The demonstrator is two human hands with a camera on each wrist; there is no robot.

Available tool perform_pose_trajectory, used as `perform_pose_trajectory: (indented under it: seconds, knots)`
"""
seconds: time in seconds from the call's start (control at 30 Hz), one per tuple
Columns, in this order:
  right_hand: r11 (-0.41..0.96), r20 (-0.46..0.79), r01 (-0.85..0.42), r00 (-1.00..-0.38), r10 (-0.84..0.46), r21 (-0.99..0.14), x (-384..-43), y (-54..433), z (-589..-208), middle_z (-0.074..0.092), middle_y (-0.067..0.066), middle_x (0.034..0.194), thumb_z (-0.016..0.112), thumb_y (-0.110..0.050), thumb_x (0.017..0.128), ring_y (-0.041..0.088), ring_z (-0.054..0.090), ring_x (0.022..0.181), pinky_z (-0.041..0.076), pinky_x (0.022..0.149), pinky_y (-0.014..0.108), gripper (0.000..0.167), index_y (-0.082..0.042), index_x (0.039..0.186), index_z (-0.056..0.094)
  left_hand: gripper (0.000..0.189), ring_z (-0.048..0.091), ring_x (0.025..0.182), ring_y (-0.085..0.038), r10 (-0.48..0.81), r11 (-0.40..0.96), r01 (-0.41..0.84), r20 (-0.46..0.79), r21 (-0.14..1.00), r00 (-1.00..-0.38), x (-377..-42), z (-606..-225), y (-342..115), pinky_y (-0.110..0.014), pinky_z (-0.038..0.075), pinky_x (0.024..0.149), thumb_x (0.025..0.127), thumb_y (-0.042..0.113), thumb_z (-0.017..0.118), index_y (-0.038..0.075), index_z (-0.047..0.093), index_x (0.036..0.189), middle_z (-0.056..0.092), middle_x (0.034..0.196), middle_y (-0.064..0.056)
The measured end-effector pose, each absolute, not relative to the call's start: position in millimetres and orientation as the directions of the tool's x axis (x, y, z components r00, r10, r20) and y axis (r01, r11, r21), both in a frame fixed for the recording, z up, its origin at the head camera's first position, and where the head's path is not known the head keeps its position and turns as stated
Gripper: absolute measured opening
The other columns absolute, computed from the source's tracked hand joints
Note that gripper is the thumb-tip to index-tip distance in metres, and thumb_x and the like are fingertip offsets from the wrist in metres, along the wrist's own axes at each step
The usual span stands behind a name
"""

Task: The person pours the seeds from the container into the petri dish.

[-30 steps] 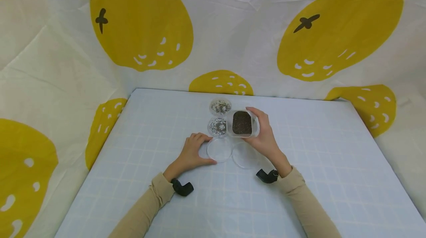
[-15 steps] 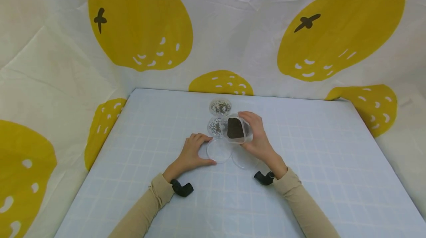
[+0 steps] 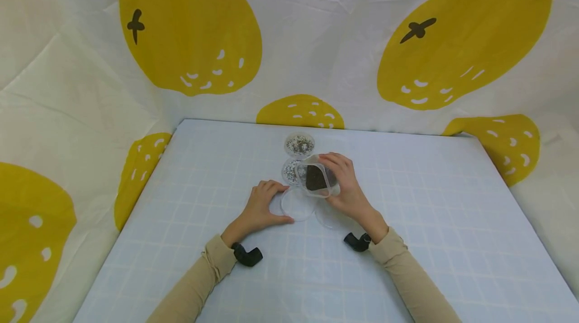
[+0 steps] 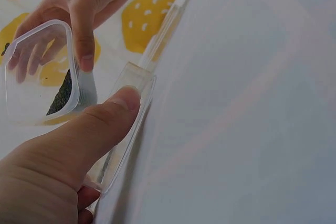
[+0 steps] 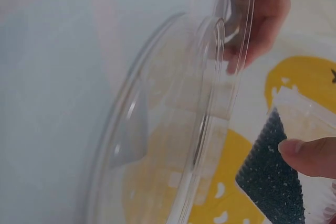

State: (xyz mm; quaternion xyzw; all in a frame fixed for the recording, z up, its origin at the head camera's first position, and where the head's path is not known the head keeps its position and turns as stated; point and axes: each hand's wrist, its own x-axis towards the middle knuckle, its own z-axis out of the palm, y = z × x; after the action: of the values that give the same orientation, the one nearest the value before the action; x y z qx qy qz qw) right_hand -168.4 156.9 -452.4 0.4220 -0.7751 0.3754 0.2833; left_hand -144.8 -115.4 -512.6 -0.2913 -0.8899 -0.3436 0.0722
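Observation:
My right hand (image 3: 346, 187) grips a clear square plastic container (image 4: 34, 90) with dark, soil-like grains (image 3: 315, 178) in it. The container is tilted leftward, close over a clear petri dish (image 3: 297, 205) with no visible contents. Around that dish's left side my left hand (image 3: 264, 206) is curled, thumb near and fingers far; its thumb presses the rim in the left wrist view. Within the tilted container the grains (image 5: 270, 174) are banked against the lower side, with the right thumb on the wall outside.
Another clear round dish (image 3: 330, 216) lies to the right, partly under the right hand. Behind are two round dishes with black-and-white speckled contents, the farther dish (image 3: 299, 145) and the nearer dish (image 3: 289, 172), partly covered by the container. A patterned curtain (image 3: 316, 62) backs the table.
My right hand has moved left and nearer, bringing the container over the clear dish and tipping it leftward. The left hand stays in place on the dish.

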Motion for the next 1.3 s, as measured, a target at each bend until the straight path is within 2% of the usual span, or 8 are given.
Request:
perform_pose_trajectory:
  seconds: [0.13, 0.2, 0.4, 0.67, 0.93, 1.17, 1.3]
  knots:
    - [0.372, 0.758, -0.869, -0.475, -0.446, -0.326, -168.0, 156.2, -451.9, 0.050, 0.022, 0.138, 0.062, -0.008, 0.082, 0.045, 0.040, 0.128, 0.026, 0.113, 0.052, 0.056, 0.006, 0.136, 0.051, 0.078, 0.048, 0.111, -0.024, 0.472, 0.597, 0.571, 0.330, 0.563, -0.818, -144.6, -512.3, -115.3, -0.043, 0.040, 0.087, 0.064, 0.051, 0.090, 0.012, 0.062, 0.126, 0.058, 0.120, -0.002]
    - [0.377, 0.759, -0.870, -0.472, -0.448, -0.318, -168.1, 155.7, -452.1, 0.050, 0.022, 0.139, 0.060, -0.009, 0.083, 0.044, 0.040, 0.129, 0.026, 0.114, 0.052, 0.054, 0.005, 0.135, 0.051, 0.079, 0.047, 0.112, -0.024, 0.473, 0.600, 0.570, 0.326, 0.561, -0.818, -144.4, -511.9, -115.2, -0.043, 0.040, 0.087, 0.065, 0.051, 0.090, 0.012, 0.061, 0.127, 0.058, 0.120, -0.003]
    - [0.386, 0.756, -0.874, -0.460, -0.466, -0.295, -167.7, 155.1, -452.9, 0.049, 0.021, 0.141, 0.062, 0.004, 0.072, 0.042, 0.038, 0.132, 0.027, 0.114, 0.052, 0.065, 0.003, 0.136, 0.052, 0.079, 0.047, 0.112, -0.025, 0.473, 0.607, 0.563, 0.315, 0.560, -0.823, -144.3, -510.6, -115.2, -0.043, 0.040, 0.086, 0.065, 0.050, 0.090, 0.011, 0.062, 0.128, 0.058, 0.121, -0.003]
    - [0.396, 0.749, -0.872, -0.462, -0.475, -0.287, -166.5, 154.5, -452.5, 0.048, 0.020, 0.142, 0.061, 0.008, 0.071, 0.040, 0.037, 0.134, 0.027, 0.114, 0.052, 0.065, 0.004, 0.135, 0.051, 0.080, 0.047, 0.114, -0.026, 0.477, 0.615, 0.557, 0.299, 0.559, -0.827, -144.4, -510.9, -115.4, -0.044, 0.040, 0.089, 0.067, 0.050, 0.088, 0.011, 0.060, 0.132, 0.057, 0.123, -0.004]
    - [0.412, 0.749, -0.876, -0.446, -0.489, -0.252, -164.7, 154.1, -450.6, 0.048, 0.022, 0.141, 0.071, 0.018, 0.063, 0.045, 0.039, 0.130, 0.027, 0.115, 0.050, 0.079, 0.003, 0.138, 0.050, 0.081, 0.046, 0.114, -0.023, 0.485, 0.603, 0.576, 0.319, 0.553, -0.814, -145.9, -515.5, -116.8, -0.041, 0.039, 0.087, 0.069, 0.050, 0.087, 0.012, 0.059, 0.135, 0.056, 0.124, -0.002]
    - [0.407, 0.758, -0.882, -0.430, -0.490, -0.237, -165.0, 153.6, -450.8, 0.049, 0.023, 0.140, 0.065, 0.018, 0.065, 0.048, 0.040, 0.128, 0.027, 0.115, 0.051, 0.075, 0.004, 0.137, 0.051, 0.081, 0.046, 0.113, -0.023, 0.482, 0.601, 0.577, 0.325, 0.553, -0.814, -145.7, -515.7, -117.0, -0.041, 0.039, 0.087, 0.069, 0.050, 0.087, 0.011, 0.059, 0.135, 0.056, 0.124, -0.002]
    - [0.402, 0.765, -0.885, -0.423, -0.486, -0.234, -164.7, 152.7, -451.2, 0.049, 0.023, 0.140, 0.064, 0.019, 0.064, 0.044, 0.039, 0.131, 0.028, 0.114, 0.051, 0.075, 0.004, 0.137, 0.051, 0.082, 0.046, 0.114, -0.023, 0.484, 0.601, 0.580, 0.326, 0.550, -0.812, -145.5, -515.1, -116.8, -0.040, 0.039, 0.087, 0.069, 0.050, 0.087, 0.012, 0.059, 0.135, 0.056, 0.124, -0.002]
